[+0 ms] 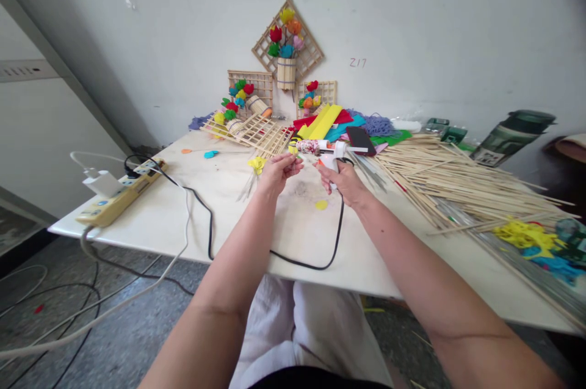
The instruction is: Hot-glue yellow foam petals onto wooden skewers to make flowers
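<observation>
My right hand (347, 183) is wrapped round the handle of a white glue gun (330, 162), and its black cord (339, 227) hangs down from the grip. To the left of it, my left hand (279, 173) is closed in a pinch. What it holds is too small and too hidden by the fingers to make out. A yellow flower-like piece (257, 165) lies by the left hand's outer side, near some thin wires (247, 189). On the tabletop below the hands rests a yellow disc (321, 205).
Flower-decorated stick lattices (256, 80) lean at the wall. Bright coloured sheets (323, 123), a phone (360, 140) and many thin wooden sticks (453, 172) cover the right side. A dark green bottle (510, 138) stands beyond. A power strip (121, 193) with cords lies left.
</observation>
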Demonstrator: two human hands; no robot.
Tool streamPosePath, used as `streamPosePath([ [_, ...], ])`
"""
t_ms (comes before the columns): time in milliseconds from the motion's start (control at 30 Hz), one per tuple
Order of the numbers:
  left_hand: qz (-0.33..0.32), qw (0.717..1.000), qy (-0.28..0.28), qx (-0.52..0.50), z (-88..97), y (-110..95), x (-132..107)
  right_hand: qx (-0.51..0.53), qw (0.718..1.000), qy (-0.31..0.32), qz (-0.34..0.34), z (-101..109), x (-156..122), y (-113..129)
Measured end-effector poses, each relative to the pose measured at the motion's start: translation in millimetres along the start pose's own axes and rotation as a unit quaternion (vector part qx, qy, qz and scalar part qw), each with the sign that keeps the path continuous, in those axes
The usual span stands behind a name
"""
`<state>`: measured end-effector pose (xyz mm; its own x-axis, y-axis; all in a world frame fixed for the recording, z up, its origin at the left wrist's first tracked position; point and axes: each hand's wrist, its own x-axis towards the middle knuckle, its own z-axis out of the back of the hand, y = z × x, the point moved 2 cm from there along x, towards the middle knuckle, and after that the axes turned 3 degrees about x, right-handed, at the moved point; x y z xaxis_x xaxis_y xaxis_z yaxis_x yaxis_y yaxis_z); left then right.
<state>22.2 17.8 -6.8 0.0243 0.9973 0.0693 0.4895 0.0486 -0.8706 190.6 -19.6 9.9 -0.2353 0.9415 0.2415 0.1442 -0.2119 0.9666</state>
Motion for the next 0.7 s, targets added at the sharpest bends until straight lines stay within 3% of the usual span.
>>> streamPosePath([
  [467, 0.003, 1.0, -0.006, -0.018, -2.1, -1.4, -1.3, 0.017, 0.999, -0.015, -0.036, 5.2, 1.4, -3.1],
  [700, 0.004, 1.0, -0.002, -0.028, -3.2, -2.5, -2.1, 0.011, 0.999, -0.044, -0.002, 4.8, 0.6, 0.5],
])
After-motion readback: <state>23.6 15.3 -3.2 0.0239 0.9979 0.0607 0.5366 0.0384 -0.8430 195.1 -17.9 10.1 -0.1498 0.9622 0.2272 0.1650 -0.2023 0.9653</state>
